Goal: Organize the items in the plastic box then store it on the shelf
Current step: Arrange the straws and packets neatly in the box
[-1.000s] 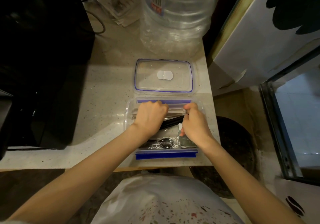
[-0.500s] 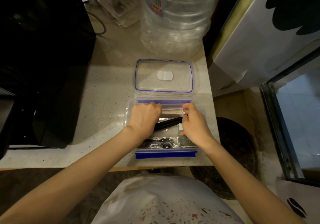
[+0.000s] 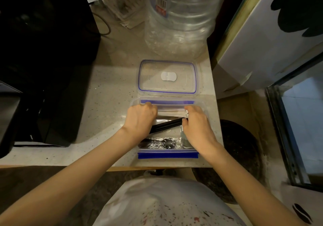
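A clear plastic box (image 3: 168, 155) with blue clips sits at the counter's front edge. Its clear lid (image 3: 167, 76) lies flat just behind it. Inside the box are pale wrapped packets (image 3: 170, 111) along the far side, a long black wrapped item (image 3: 167, 125) lying at a slant, and black cutlery in crinkled clear wrap (image 3: 162, 144) near the front. My left hand (image 3: 140, 119) is curled over the left ends of the packets and the black item. My right hand (image 3: 196, 126) pinches their right ends.
A big clear water bottle (image 3: 180, 19) stands behind the lid. A black appliance (image 3: 40, 64) fills the left side of the speckled counter (image 3: 108, 106). A white box with black shapes (image 3: 272, 38) is at the right, a glass pane (image 3: 300, 126) below it.
Both hands shifted slightly toward the far side of the box, spreading a little apart along the packets. The box and lid stayed in place.
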